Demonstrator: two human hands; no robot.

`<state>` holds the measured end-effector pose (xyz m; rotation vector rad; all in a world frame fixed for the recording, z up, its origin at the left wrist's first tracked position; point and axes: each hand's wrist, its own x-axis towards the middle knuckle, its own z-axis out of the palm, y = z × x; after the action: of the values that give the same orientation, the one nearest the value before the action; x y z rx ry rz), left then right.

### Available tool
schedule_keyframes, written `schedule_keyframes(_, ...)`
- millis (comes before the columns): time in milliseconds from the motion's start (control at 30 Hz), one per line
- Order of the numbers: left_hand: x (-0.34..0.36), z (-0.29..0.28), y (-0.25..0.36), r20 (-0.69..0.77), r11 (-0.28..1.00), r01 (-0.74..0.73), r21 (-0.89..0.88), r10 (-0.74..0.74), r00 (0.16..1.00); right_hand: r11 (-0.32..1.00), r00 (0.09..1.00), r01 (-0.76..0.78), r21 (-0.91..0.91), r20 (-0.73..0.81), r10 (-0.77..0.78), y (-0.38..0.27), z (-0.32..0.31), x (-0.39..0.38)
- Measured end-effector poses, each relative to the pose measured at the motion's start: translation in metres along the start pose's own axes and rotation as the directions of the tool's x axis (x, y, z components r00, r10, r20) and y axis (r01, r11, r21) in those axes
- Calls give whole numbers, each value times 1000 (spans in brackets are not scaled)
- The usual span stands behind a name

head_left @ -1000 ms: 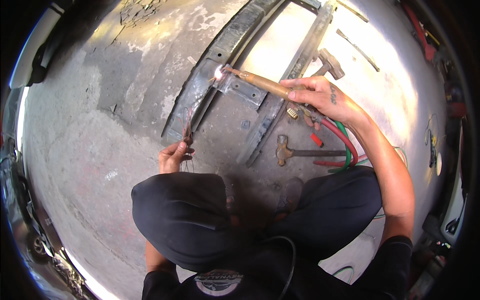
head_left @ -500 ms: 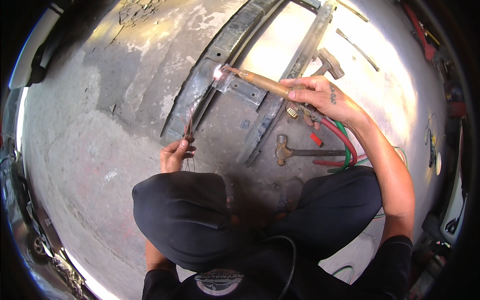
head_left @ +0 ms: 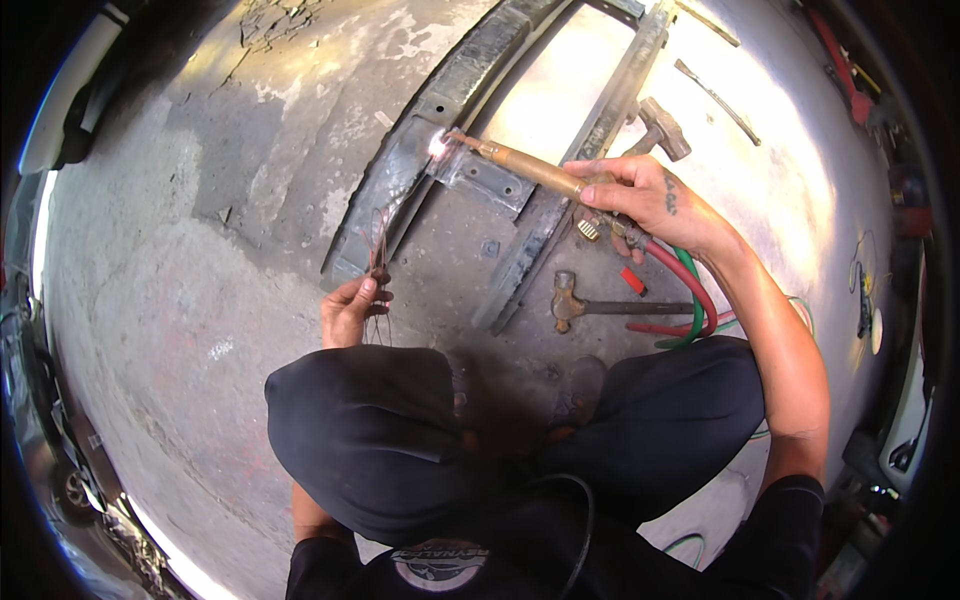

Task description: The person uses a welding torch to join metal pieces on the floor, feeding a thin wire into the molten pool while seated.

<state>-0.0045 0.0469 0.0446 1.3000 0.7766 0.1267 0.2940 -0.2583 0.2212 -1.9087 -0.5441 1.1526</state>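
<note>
My right hand (head_left: 640, 200) is closed around a brass gas torch (head_left: 535, 168) with a red hose and a green hose at its rear. The torch's tip meets a bright glowing spot (head_left: 438, 146) on a curved dark metal beam (head_left: 400, 160), beside a bracket (head_left: 485, 183) with bolt holes. Pinched between the fingers of my left hand (head_left: 352, 305) is a bundle of thin, bent wire (head_left: 376, 250), close to the beam's near end. The wire's upper ends stand apart from the glowing spot.
A second metal rail (head_left: 590, 150) runs along the frame's right side. On the concrete floor lie a ball-peen hammer (head_left: 610, 307), a sledgehammer head (head_left: 662, 128), a flat metal bar (head_left: 716, 100) and a small red lighter (head_left: 632, 280). Hoses (head_left: 700, 310) pass beside my right knee.
Almost nothing differs. The torch and the glowing spot stay at the same joint on the beam, and both hands keep their holds.
</note>
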Motion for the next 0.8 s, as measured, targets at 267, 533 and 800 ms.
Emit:
schedule_keyframes(267, 0, 0, 0, -1, 1000, -6, 7, 6, 1000, 999, 1000, 1, -34, -5, -1, -4, 3, -1)
schedule_keyframes(533, 1, -1, -3, -3, 1000, -12, 3, 12, 1000, 1000, 1000, 6, -22, -22, -7, -5, 5, -3)
schedule_keyframes(800, 1, -1, -3, -6, 1000, -26, -12, 26, 1000, 1000, 1000, 6, -10, -15, -6, -5, 5, -2)
